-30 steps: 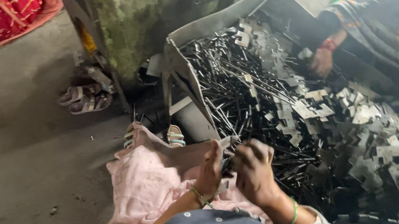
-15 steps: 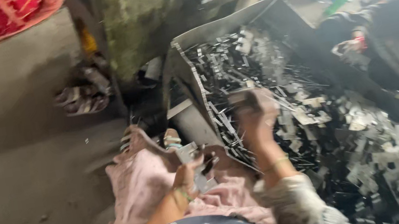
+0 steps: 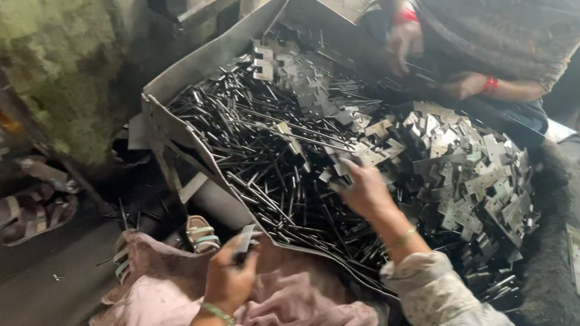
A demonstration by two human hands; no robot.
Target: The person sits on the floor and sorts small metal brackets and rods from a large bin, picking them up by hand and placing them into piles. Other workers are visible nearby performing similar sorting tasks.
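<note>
Hundreds of thin dark metal rods (image 3: 264, 144) and flat grey stamped plates (image 3: 460, 159) fill the big open sheet-metal bin (image 3: 211, 55), within easy reach. Right hand (image 3: 364, 188) presses loosely spread into them; left hand (image 3: 230, 273), nearer the lap, pinches a small metal piece (image 3: 245, 238) ready.

**Both hands at work, one low, one reaching**

The left hand (image 3: 233, 269) sits close over the lap, fingers curled shut, forearm bare, a green bangle at the wrist. The right hand (image 3: 364, 190) stretches forward, palm down, fingers bent, sleeve bunched at the forearm.
</note>
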